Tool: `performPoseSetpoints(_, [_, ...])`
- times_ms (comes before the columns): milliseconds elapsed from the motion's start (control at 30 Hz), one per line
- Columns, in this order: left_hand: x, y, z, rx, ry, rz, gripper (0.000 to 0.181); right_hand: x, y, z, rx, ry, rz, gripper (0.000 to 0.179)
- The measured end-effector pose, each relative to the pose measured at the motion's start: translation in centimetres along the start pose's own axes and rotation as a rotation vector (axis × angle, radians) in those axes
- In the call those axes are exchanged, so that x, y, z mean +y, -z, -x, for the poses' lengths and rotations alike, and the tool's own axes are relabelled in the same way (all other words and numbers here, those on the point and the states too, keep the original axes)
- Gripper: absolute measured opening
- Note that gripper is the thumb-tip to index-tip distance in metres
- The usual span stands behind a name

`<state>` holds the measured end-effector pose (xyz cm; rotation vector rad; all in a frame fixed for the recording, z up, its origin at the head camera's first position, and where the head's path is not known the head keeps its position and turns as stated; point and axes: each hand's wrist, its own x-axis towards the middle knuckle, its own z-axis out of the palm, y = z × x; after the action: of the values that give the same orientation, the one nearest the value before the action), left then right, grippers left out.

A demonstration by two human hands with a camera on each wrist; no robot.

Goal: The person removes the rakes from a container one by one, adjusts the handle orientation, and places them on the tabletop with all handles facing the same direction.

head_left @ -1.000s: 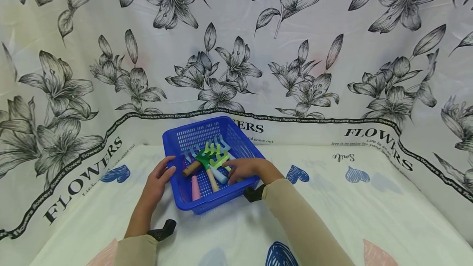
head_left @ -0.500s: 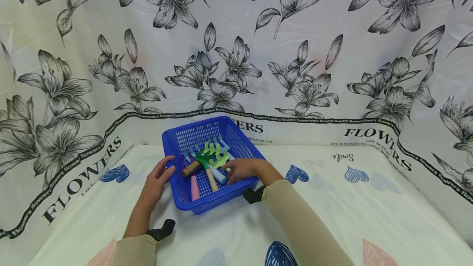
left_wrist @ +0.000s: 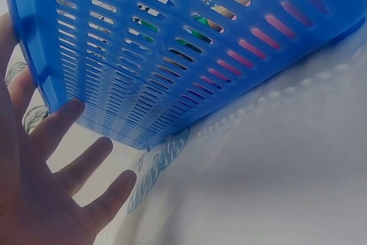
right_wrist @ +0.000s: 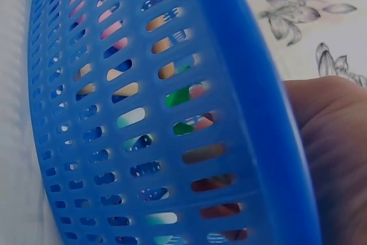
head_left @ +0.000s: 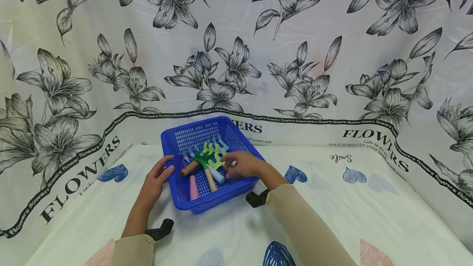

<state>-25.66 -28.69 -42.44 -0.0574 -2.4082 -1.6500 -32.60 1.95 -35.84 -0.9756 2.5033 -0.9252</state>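
Observation:
A blue plastic basket [head_left: 212, 205] with slotted walls holds several small hand rakes and handles. My left hand [head_left: 155, 180] touches the basket's left rim, its fingers spread and mostly straight along the outer wall in the left wrist view. Reaching over the near right rim, my right hand [head_left: 244, 164] has bent fingers close to a lime-green rake [head_left: 215, 163]; I cannot tell whether it grips the rake. Beside it lie a light-blue handle [head_left: 216, 175], a green rake [head_left: 202, 157] with a pale wooden handle, a brown handle [head_left: 189, 168] and a pink handle [head_left: 194, 188].
The basket stands on a white cloth [head_left: 325, 225] printed with hearts, near the back of the surface. Behind it hangs a flower-printed curtain [head_left: 295, 19]. Light-blue rake prongs [head_left: 223, 143] lie toward the basket's far side.
My right hand has risen slightly inside the basket, its fingers now overlapping the lime-green rake's right part. The left hand keeps its place at the rim.

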Motion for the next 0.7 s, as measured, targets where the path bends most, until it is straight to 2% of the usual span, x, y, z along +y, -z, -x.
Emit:
performPoseSetpoints(133, [0.0, 0.0, 0.0, -0.003, 0.002, 0.0, 0.056, 0.3, 0.0, 0.1, 0.061, 0.036, 0.022, 0.044])
performPoseSetpoints(300, [0.1, 0.1, 0.0, -0.005, 0.004, 0.002, 0.058, 0.0, 0.1, 0.4, 0.158, 0.012, 0.017, 0.037])
performPoseSetpoints(467, [0.1, 0.2, 0.1, -0.005, 0.005, 0.004, 0.059, -0.1, 0.2, 0.7, 0.243, -0.01, -0.046, 0.032])
performPoseSetpoints(700, [-0.1, 0.0, 0.0, -0.003, -0.001, 0.01, 0.057, 0.4, 0.1, 1.2, 0.397, 0.038, -0.145, 0.021])
